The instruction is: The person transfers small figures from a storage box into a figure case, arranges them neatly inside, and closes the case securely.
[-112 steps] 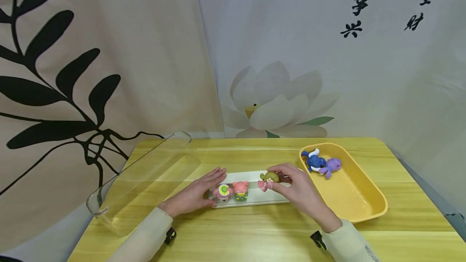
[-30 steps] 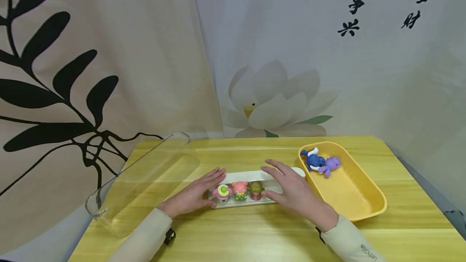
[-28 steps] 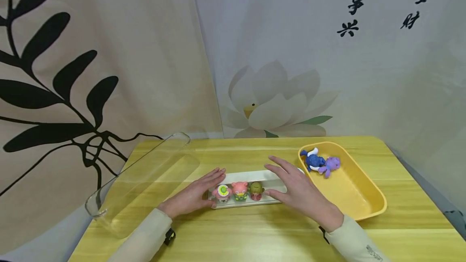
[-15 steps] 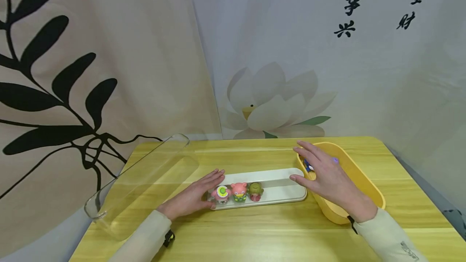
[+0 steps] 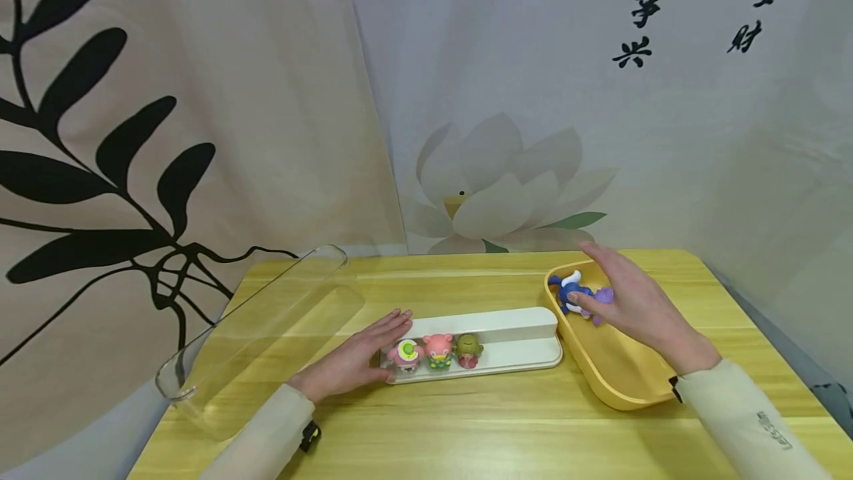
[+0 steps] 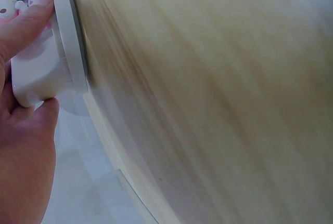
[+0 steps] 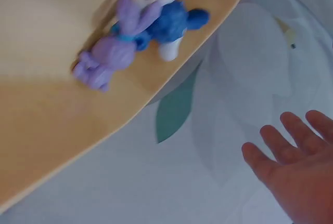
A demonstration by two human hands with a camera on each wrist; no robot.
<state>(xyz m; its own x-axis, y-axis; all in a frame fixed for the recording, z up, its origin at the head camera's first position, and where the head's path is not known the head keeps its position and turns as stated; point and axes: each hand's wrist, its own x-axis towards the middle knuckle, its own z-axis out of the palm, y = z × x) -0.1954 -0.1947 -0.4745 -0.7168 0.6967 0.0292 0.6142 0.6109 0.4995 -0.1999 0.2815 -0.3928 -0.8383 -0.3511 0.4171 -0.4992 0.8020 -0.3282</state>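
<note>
A white tray (image 5: 513, 354) holds three small figures: one with a green and yellow round top (image 5: 406, 354), a pink one (image 5: 438, 350) and an olive-green one (image 5: 469, 350). My left hand (image 5: 356, 358) grips its left end, thumb at the front and fingers at the back; the left wrist view shows this hand (image 6: 26, 151) around the tray end (image 6: 39, 70). Above the yellow tray (image 5: 616, 391) my right hand (image 5: 643, 310) is spread, holding nothing visible. A blue figure (image 7: 169, 24) and a purple figure (image 7: 112, 52) lie in that tray, partly behind the hand in the head view.
A long transparent cover (image 5: 266, 324) lies slantwise on the left side of the wooden table (image 5: 426, 435). The yellow tray stands at the right end of the white one. Printed curtains (image 5: 506, 58) hang behind the table's back edge.
My right hand has let go of the olive-green figure, which now stands beside the pink one, and has moved right over the yellow tray. My left hand has stayed at the white tray.
</note>
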